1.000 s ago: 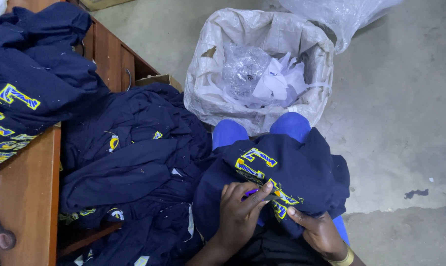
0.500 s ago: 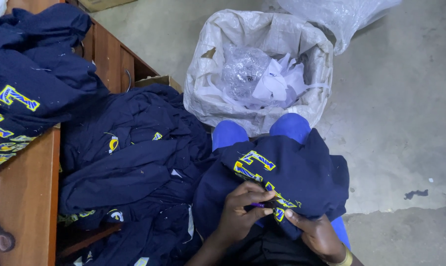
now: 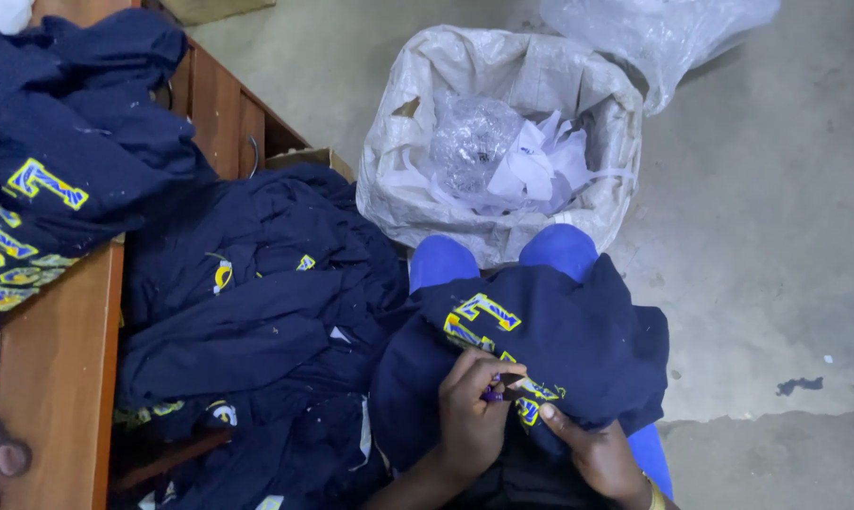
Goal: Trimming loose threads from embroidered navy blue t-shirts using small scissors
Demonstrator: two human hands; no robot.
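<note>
Right now the left hand [image 3: 469,416] pinches a small purple tool [image 3: 492,395] at the yellow lettering [image 3: 488,321] of the navy garment [image 3: 559,349] on the lap; right hand [image 3: 592,453] grips the cloth below. Risk, imo: tool slips, nicks fabric or fingers.

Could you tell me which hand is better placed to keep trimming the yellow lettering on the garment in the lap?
Probably the left hand: it holds a small purple tool right at the lettering. The right hand only pins the garment below it.
</note>
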